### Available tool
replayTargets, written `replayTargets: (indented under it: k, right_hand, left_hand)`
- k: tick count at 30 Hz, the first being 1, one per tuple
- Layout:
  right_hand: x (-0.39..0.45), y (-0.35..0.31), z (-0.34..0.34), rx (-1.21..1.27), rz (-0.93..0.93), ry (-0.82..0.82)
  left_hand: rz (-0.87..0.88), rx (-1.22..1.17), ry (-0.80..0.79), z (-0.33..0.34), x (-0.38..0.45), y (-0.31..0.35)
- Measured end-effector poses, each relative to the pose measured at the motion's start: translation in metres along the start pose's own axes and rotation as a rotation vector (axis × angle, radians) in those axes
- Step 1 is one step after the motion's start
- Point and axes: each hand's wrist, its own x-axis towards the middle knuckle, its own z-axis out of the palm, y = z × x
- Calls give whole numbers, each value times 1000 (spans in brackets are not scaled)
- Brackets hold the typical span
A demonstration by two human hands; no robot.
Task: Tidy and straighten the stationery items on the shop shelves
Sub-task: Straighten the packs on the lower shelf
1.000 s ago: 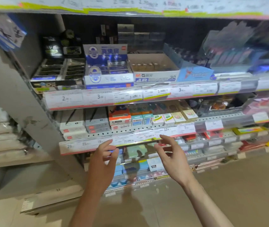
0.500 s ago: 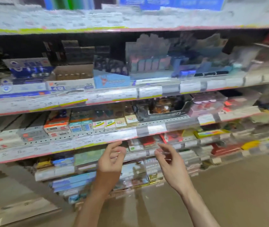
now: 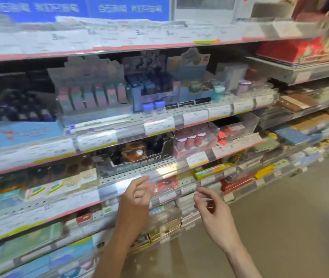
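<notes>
Both hands hold nothing: your left hand [image 3: 137, 194] hangs w/ fingers loosely curled, your right hand [image 3: 209, 207] half open, fingers bent. The stock is just past your fingertips: a red pack [image 3: 167, 182] between the two hands, behind the clear price rail [image 3: 159, 173], and a black display box [image 3: 137, 155] above your left. Probably pick one item first, e.g. the red pack. Approach w/ both hands, square it to the rail, don't knock neighbours.

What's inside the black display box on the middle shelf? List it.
The black display box holds one orange-brown packet at its centre. Dark shapes beside it are too blurred to identify; its front wall hides the bottom.
</notes>
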Motion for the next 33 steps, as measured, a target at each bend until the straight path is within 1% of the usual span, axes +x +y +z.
replayTargets:
  k: [3,5,7,9,12,17,20,22,25,28,33]
  right_hand:
    - [31,8,-26,-63,-21,82]
    - [51,10,-41,-94,-32,109]
    - [72,13,-54,-114,-46,137]
    - [90,17,-64,-115,-51,145]
    - [110,25,-75,-97,-62,128]
    - [147,33,-93,-103,-105,71]
    - [169,37,-109,-50,-127,27]
    - [186,42,-122,-21,-168,1]
    - [216,54,-146,-39,-218,-71]
    - [243,63,-174,-80,-265,-129]
    - [281,68,-213,-183,-324,-177]
  left_hand:
    - [-2,-167,-89,38,24,8]
    - [-18,-212,-125,60,39,10]
    - [-21,-207,-131,79,56,9]
    - [-24,-146,-122,95,69,6]
    - [26,-73,-135,111,79,14]
    - [60,47,-57,140,93,25]
    - [8,-44,2,164,99,26]
    - [13,-75,63,183,102,30]
    - [10,-141,169,213,105,41]
    - [31,-43,255,243,105,48]
    - [88,68,275,286,101,65]
